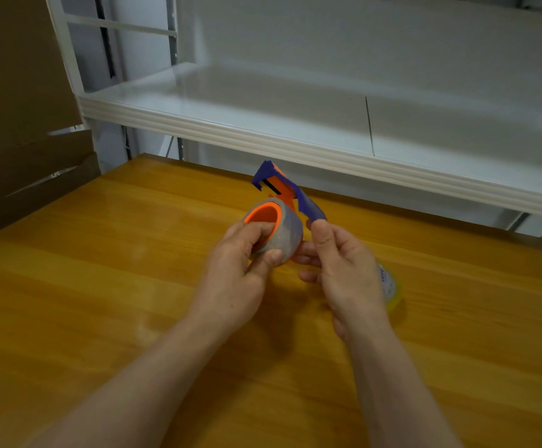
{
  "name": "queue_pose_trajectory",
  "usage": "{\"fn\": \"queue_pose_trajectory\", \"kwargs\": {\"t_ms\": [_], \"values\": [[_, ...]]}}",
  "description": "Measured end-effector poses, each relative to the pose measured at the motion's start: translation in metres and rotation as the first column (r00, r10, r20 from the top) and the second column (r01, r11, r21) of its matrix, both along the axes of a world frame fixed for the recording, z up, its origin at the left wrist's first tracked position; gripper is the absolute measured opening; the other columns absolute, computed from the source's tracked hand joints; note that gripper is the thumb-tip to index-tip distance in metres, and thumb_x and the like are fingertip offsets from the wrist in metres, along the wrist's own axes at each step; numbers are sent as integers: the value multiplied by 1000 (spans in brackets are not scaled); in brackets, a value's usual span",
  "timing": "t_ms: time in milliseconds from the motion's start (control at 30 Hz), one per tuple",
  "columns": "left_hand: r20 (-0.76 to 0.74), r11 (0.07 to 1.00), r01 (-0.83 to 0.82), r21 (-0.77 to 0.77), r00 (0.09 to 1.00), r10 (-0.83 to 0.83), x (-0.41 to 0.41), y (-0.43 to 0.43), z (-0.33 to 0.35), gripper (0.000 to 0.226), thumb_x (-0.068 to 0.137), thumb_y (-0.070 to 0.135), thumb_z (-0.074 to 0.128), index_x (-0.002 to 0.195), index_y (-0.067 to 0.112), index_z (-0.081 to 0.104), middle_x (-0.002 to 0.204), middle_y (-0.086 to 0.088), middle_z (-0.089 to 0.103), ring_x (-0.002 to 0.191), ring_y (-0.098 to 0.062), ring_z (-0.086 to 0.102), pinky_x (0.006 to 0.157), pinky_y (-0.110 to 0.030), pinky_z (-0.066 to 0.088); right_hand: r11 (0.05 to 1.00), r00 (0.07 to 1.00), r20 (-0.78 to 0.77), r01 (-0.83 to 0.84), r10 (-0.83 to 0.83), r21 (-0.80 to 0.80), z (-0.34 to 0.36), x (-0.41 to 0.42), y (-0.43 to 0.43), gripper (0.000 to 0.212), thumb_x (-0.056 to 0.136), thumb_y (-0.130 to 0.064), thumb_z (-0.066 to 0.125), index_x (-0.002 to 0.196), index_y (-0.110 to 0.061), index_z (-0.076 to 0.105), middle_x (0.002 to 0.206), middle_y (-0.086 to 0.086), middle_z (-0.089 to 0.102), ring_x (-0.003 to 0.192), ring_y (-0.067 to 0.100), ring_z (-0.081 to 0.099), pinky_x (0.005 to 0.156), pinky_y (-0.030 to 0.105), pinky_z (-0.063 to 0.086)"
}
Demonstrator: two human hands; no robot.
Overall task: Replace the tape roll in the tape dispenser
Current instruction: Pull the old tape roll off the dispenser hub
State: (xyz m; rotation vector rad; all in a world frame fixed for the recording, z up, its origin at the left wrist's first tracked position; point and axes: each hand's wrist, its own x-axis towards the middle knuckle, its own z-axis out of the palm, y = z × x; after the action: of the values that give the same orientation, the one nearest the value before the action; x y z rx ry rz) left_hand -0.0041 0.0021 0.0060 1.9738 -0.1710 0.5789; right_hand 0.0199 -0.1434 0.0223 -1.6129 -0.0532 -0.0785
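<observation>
While left hand (pixel 247 250) grips the roll (pixel 282 232) on its hub, right hand (pixel 337 263) holds the dispenser (pixel 290 194); roll axis points up-left.

Mid-frame, above the wooden desk (pixel 101 286): left hand (pixel 240 266) grips grey tape roll (pixel 287 232) on the orange hub of the tape dispenser (pixel 282 189), thumb on roll's outer face. Right hand (pixel 344 270) pinches dispenser's blue handle. 2nd yellowish roll (pixel 392 289) lies on desk, partly hidden behind right hand. White shelf (pixel 295 137) across upper frame; cardboard (pixel 20 108) upper left.
</observation>
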Motion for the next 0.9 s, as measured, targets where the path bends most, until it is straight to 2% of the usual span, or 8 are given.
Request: {"fn": "queue_pose_trajectory", "kwargs": {"t_ms": [100, 167, 300, 433, 567, 767, 833, 900], "values": [[15, 998, 11, 65, 1000, -12, -1, 0, 0, 31, 93, 15, 66, 122, 22, 63, 113, 9, 57, 103, -2, 55, 85, -15, 44, 997, 1000, 4, 16, -16, 70, 3, -2, 1, 53, 89, -62, 48, 121, -24, 65, 93, 6, 80, 84, 15, 78, 57, 25, 57], [18, 994, 35, 100, 999, -37, -1, -1, -1, 35, 94, 16, 65, 129, 20, 62, 117, 7, 58, 109, -7, 56, 91, -22, 48, 988, 1000, -18, 23, -20, 153, 4, -2, 0, 59, 84, -65, 47, 121, -22, 63, 89, 8, 79, 77, 16, 77, 54, 26, 57], [29, 979, 84, 185, 995, -91, -1, -2, -2, 40, 95, 25, 57, 135, 17, 60, 121, -1, 64, 112, -17, 60, 94, -39, 53, 933, 993, -113, 16, 27, 361, 5, -2, -3, 56, 85, -61, 49, 115, -15, 61, 99, 16, 77, 74, 23, 77, 53, 28, 60], [34, 976, 97, 196, 994, -106, 0, -1, -5, 43, 93, 32, 54, 132, 18, 61, 119, -3, 68, 109, -22, 64, 88, -46, 55, 907, 987, -156, 26, 44, 421, 8, -1, -7, 50, 95, -56, 48, 113, -13, 65, 98, 15, 78, 74, 20, 76, 55, 25, 59], [78, 984, 87, 157, 992, -100, -1, -4, -6, 37, 93, 28, 55, 127, 15, 64, 115, 0, 68, 109, -18, 62, 89, -43, 54, 912, 988, -156, 52, 13, 406, 12, 1, -10, 57, 85, -62, 52, 112, -13, 68, 95, 15, 78, 73, 17, 74, 57, 26, 60], [153, 997, -70, 38, 986, 64, 1, 2, -1, 19, 95, 22, 59, 113, 25, 65, 105, 12, 50, 109, -19, 49, 91, -29, 45, 887, 978, -201, 142, -57, 439, 15, 2, -15, 71, 73, -67, 58, 120, -15, 69, 120, 13, 72, 98, 26, 75, 58, 26, 61], [96, 985, -155, 78, 984, 147, 2, 7, -2, 22, 96, 19, 61, 117, 23, 65, 106, 9, 51, 109, -17, 45, 89, -29, 42, 880, 974, -219, 160, -65, 448, 15, 2, -18, 70, 72, -67, 58, 120, -16, 69, 121, 13, 71, 101, 28, 74, 58, 26, 61], [51, 940, -245, 238, 969, 240, 6, 13, -4, 30, 93, 14, 64, 122, 23, 65, 113, 4, 57, 110, -20, 46, 87, -34, 42, 877, 971, -228, 164, -64, 453, 15, 1, -20, 68, 73, -67, 57, 118, -18, 69, 121, 13, 71, 101, 28, 74, 58, 25, 61]]}}
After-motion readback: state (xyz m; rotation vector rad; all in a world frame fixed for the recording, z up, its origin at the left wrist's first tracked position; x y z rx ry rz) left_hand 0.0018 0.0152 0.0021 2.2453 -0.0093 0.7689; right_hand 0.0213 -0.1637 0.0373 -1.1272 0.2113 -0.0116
